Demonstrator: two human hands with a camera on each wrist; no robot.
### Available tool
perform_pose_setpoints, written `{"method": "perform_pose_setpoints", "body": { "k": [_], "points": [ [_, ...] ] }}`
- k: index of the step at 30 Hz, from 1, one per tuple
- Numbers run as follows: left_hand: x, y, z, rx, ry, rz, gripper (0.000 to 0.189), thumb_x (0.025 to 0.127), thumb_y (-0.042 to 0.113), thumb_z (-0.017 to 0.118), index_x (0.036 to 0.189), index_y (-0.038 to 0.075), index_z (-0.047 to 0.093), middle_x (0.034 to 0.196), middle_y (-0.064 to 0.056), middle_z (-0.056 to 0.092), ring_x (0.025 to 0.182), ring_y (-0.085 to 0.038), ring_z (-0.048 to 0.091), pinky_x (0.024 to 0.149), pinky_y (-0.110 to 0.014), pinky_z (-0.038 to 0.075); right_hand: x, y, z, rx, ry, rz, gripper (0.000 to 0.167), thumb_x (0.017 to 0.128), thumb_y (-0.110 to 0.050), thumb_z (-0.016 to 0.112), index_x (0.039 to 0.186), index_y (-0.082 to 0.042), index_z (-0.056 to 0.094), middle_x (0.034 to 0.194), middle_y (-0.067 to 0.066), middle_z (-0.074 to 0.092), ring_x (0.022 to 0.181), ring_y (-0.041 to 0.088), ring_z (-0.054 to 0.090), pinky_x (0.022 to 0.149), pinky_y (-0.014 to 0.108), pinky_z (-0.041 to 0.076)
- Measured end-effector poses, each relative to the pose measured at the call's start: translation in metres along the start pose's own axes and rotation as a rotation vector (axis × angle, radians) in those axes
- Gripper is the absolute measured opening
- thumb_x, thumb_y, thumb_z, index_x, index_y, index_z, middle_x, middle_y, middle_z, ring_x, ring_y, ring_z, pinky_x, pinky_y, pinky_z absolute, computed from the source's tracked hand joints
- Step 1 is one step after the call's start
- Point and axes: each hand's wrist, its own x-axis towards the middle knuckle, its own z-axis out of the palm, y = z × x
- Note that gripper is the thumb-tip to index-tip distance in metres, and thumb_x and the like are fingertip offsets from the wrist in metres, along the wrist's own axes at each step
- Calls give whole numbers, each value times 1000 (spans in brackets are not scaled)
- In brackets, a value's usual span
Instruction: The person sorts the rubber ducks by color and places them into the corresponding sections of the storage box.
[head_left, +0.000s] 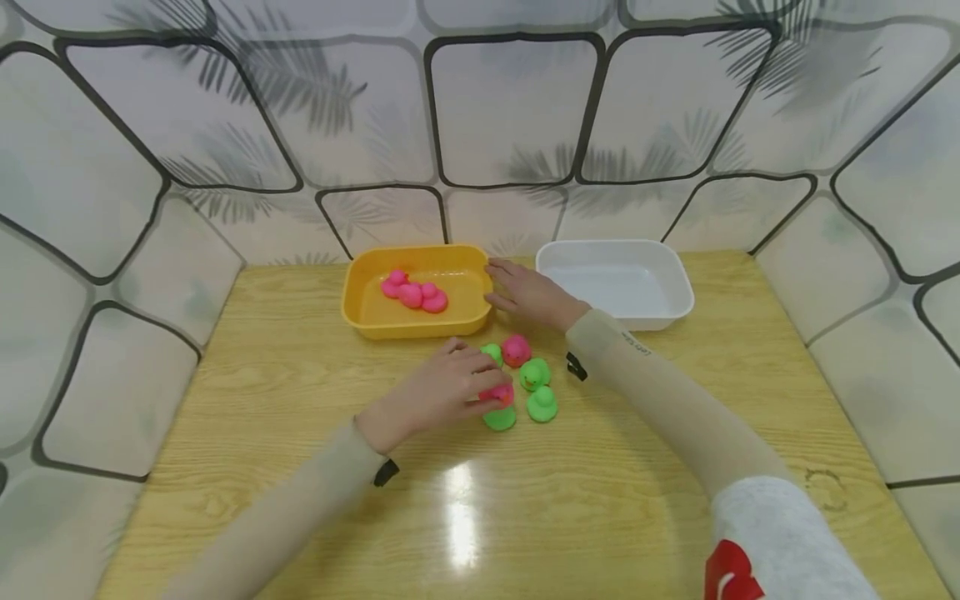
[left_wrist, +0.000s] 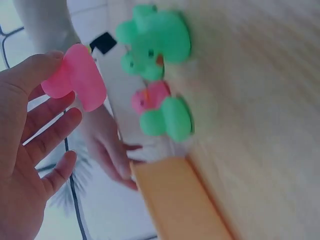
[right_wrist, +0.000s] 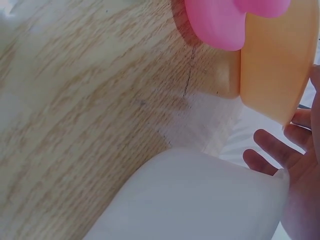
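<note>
My left hand (head_left: 450, 385) pinches a pink rubber duck (left_wrist: 85, 80) between thumb and forefinger, its other fingers spread. Below and around that hand stand green rubber ducks (head_left: 542, 404), one partly hidden by the fingers, and one more pink duck (head_left: 516, 350). At the right end of a yellow basin (head_left: 420, 332), my right hand (head_left: 536, 293) rests its fingertips on the rim, thumb and fingers apart. Several pink ducks (head_left: 410, 295) lie close together inside this basin. In the right wrist view two fingers (right_wrist: 272, 147) stretch loosely beside the basin's wall.
A white basin (head_left: 615, 315) stands right of the yellow one, close under my right wrist. Both basins sit at the back of the wood-grain table (head_left: 300, 467). Patterned cloth walls (head_left: 517, 117) rise behind and on both sides.
</note>
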Motion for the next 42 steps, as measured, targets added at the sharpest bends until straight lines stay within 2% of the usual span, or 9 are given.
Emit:
{"method": "perform_pose_setpoints", "body": {
  "k": [6, 11, 17, 23, 29, 34, 40, 42],
  "points": [
    [-6, -21, -13, 1, 38, -42, 23, 93, 32, 80, 111, 17, 77, 106, 1, 74, 102, -22, 69, 92, -42, 49, 1, 2, 2, -21, 9, -9, 68, 111, -42, 47, 161, 2, 32, 168, 21, 29, 153, 38, 33, 124, 49, 29],
    [-13, -42, -17, 13, 61, -94, 27, 90, 30, 83, 111, 13, 77, 102, -2, 73, 97, -24, 68, 89, -45, 49, 2, 3, 2, -15, 11, -16, 68, 111, -42, 48, 161, 2, 32, 168, 21, 29, 152, 38, 34, 124, 48, 28],
    [-20, -66, -20, -2, 67, -167, 25, 91, 26, 83, 110, 11, 77, 104, -4, 74, 102, -26, 66, 95, -51, 49, 1, 3, 3, -19, 18, -24, 68, 111, -42, 47, 161, 2, 32, 168, 21, 29, 153, 37, 33, 125, 48, 28],
    [-22, -89, -23, -2, 84, -207, 27, 92, 24, 82, 110, 6, 75, 111, -10, 73, 106, -31, 66, 96, -52, 51, 0, 2, 2, -16, 9, -18, 68, 111, -42, 47, 161, 2, 31, 168, 20, 28, 153, 37, 32, 125, 48, 27],
    [-24, -104, -27, -24, 54, -306, 32, 93, 25, 80, 118, 5, 74, 112, -12, 74, 103, -32, 65, 95, -53, 50, 0, 1, 1, -12, 5, -14, 68, 111, -42, 46, 161, 2, 30, 169, 20, 27, 154, 37, 31, 125, 47, 26],
    [-27, -115, -31, -45, 56, -331, 36, 93, 25, 81, 119, 2, 74, 109, -14, 72, 96, -34, 64, 89, -52, 52, 0, 0, 0, -5, 4, -9, 68, 111, -41, 47, 161, 3, 31, 169, 21, 27, 154, 37, 31, 126, 48, 26],
    [-38, -130, -33, -70, 67, -380, 37, 93, 23, 81, 120, -1, 73, 112, -16, 72, 97, -35, 67, 92, -50, 55, -1, 0, 0, -1, 5, -10, 68, 111, -41, 46, 162, 2, 30, 169, 20, 27, 154, 37, 31, 126, 48, 26],
    [-42, -135, -34, -69, 57, -401, 37, 93, 22, 80, 121, -1, 72, 109, -17, 72, 93, -35, 66, 88, -49, 55, -1, 0, 0, -3, 9, -14, 68, 112, -41, 46, 162, 2, 30, 168, 20, 28, 154, 37, 31, 126, 47, 26]
  ]
}}
